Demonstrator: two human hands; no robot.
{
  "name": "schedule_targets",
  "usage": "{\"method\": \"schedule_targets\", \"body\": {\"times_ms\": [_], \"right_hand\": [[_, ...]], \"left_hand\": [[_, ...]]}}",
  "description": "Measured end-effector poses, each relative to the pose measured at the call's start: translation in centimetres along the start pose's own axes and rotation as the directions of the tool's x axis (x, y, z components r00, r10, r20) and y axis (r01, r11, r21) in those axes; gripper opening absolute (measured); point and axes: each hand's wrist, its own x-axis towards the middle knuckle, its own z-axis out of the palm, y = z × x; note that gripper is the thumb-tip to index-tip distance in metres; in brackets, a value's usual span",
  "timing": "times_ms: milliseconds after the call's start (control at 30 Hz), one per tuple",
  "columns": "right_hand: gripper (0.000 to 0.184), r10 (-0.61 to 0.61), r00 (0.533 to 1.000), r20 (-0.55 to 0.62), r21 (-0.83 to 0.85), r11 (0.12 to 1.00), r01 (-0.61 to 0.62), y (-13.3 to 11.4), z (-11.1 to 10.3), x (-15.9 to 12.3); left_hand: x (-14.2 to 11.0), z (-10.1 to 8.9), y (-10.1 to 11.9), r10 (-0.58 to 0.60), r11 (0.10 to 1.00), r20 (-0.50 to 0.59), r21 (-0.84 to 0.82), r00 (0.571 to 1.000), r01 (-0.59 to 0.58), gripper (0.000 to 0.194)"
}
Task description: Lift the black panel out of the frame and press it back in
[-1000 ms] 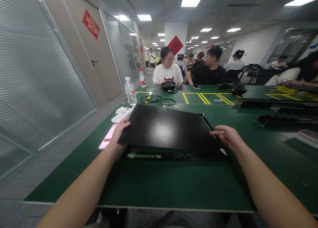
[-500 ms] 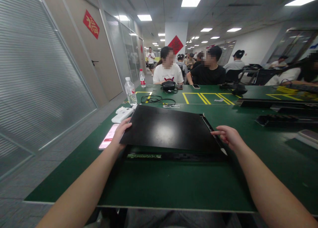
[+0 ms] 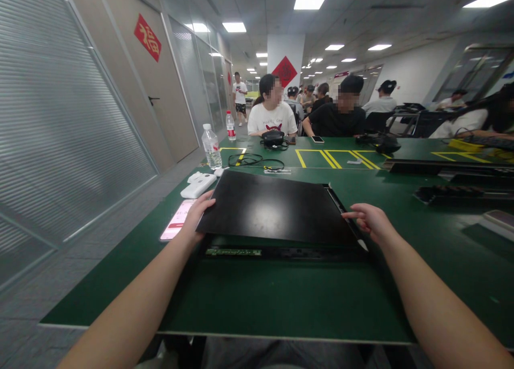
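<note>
Head view: left hand (image 3: pixel 201 211) grips left edge of black panel (image 3: pixel 273 205), tilted, its left side raised over dark frame (image 3: pixel 313 253) on green table (image 3: pixel 281 305); right hand (image 3: pixel 371 221) half-curled, fingertips at frame's right side, contact unclear. Phone (image 3: pixel 176 221) and white device (image 3: pixel 198 186) near left hand, bottle (image 3: pixel 211 147) beyond.
</note>
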Motion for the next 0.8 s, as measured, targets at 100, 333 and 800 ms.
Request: {"method": "schedule_targets", "body": {"times_ms": [100, 333, 800], "right_hand": [[0.008, 0.001, 1.000, -0.002, 0.004, 1.000, -0.001, -0.01, -0.04, 0.05], [0.009, -0.003, 1.000, -0.006, -0.020, 1.000, 0.003, -0.04, 0.00, 0.04], [0.014, -0.002, 1.000, -0.006, -0.019, 1.000, 0.001, 0.16, -0.21, 0.42]], "left_hand": [[-0.05, -0.04, -0.05, -0.002, 1.000, 0.004, 0.004, 1.000, 0.002, 0.048], [-0.05, -0.06, 0.08, -0.029, 0.999, 0.023, 0.016, 0.999, 0.028, 0.051], [-0.14, -0.03, 0.25, -0.087, 0.996, 0.067, 0.016, 0.994, 0.086, 0.052]]}}
